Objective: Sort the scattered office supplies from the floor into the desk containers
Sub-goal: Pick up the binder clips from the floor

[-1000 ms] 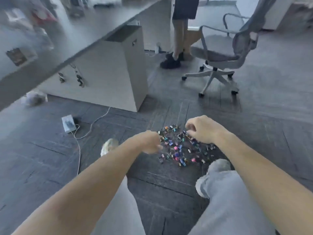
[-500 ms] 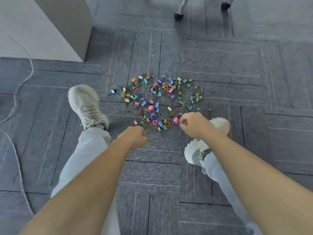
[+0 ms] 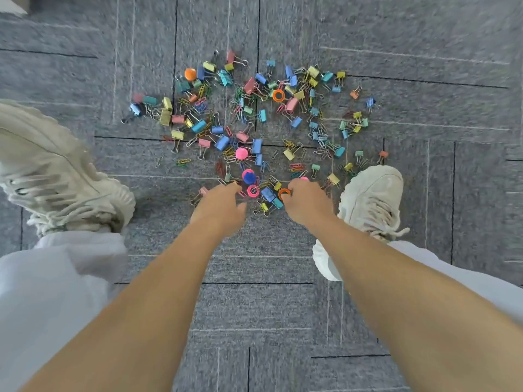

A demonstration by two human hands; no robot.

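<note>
carpet floor (image 3: 424, 38): grey tiles | left shoe (image 3: 56, 176), right shoe (image 3: 373, 199): pale, either side of the heap | clip heap (image 3: 254, 117): coloured binder clips and paper clips scattered on the floor | left hand (image 3: 219, 206): fingers loosely extended, tips at heap's near edge | right hand (image 3: 307, 203): fingers curled against orange ring (image 3: 283, 193), cannot tell whether gripping

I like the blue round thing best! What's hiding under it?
A pink round piece peeks out from under the blue round piece. Anything else beneath is covered.
</note>
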